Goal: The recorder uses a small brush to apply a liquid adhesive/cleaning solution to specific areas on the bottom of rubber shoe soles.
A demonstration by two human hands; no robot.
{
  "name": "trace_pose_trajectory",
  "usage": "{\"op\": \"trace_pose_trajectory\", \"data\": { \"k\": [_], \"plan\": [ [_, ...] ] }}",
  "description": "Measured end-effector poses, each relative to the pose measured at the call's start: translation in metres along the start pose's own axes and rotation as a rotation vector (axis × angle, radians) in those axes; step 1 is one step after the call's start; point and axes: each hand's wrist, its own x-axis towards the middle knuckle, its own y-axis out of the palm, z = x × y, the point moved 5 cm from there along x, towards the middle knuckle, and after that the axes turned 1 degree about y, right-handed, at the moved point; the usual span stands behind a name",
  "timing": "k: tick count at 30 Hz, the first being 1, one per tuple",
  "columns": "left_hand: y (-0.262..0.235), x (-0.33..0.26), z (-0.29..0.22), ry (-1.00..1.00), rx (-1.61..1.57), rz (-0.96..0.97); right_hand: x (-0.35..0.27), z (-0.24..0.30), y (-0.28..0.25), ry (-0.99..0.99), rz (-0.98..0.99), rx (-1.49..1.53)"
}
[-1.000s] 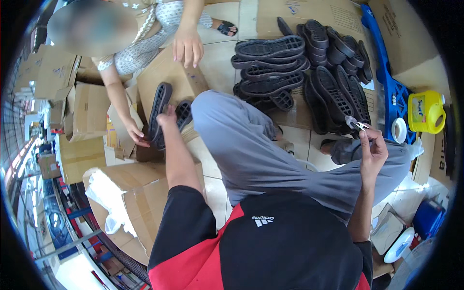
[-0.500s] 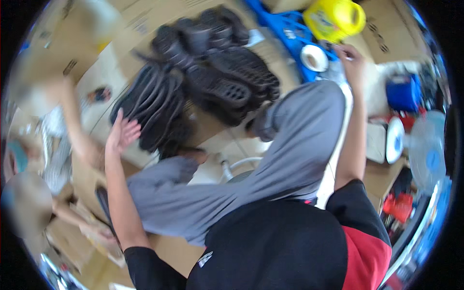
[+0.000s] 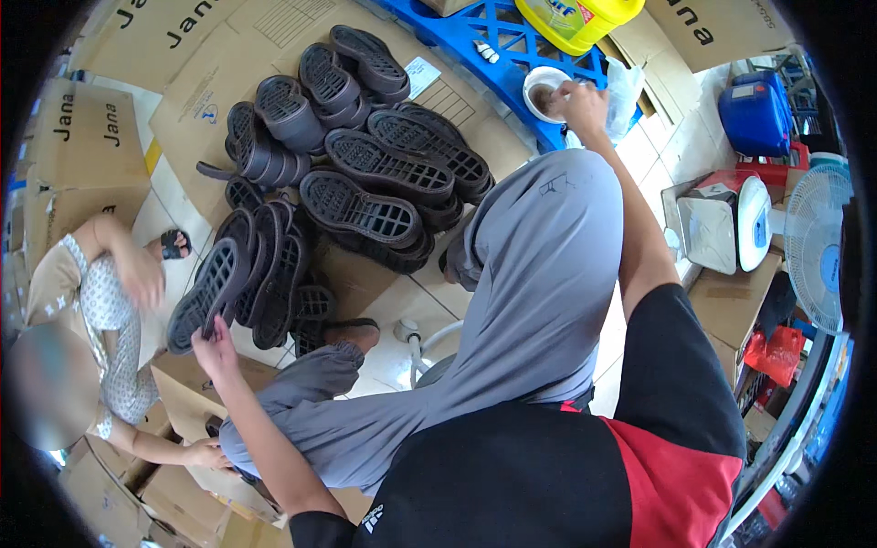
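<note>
My left hand (image 3: 216,344) grips the lower end of a dark rubber shoe sole (image 3: 206,293), tread side up, just left of a row of leaning soles (image 3: 274,274). My right hand (image 3: 579,102) reaches far forward, its fingers closed at the rim of a small white bowl (image 3: 541,87) on the blue pallet (image 3: 498,36). I cannot tell what it grips there. A big pile of dark soles (image 3: 365,173) lies on flattened cardboard ahead. My grey trouser legs (image 3: 539,274) stretch out between my two arms.
Another person (image 3: 91,320) sits at the left among cardboard boxes (image 3: 87,146), one hand near a box at the lower left. A yellow jug (image 3: 571,18) stands on the pallet. At the right are a blue canister (image 3: 763,114), a white appliance (image 3: 722,224) and a fan (image 3: 818,251).
The view has swung round. My left hand has taken up a sole from the row. My right hand has moved from near my knee out to the white bowl.
</note>
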Motion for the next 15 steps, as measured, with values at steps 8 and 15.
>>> {"op": "trace_pose_trajectory", "data": {
  "k": [8,15],
  "plan": [
    [0.051,-0.192,0.011,0.088,-0.483,0.683,-0.019,-0.053,0.012,0.525,-0.037,0.545],
    [0.091,-0.254,0.092,-0.260,-0.315,0.951,-0.063,-0.060,-0.050,0.823,0.160,1.502]
  ]
}}
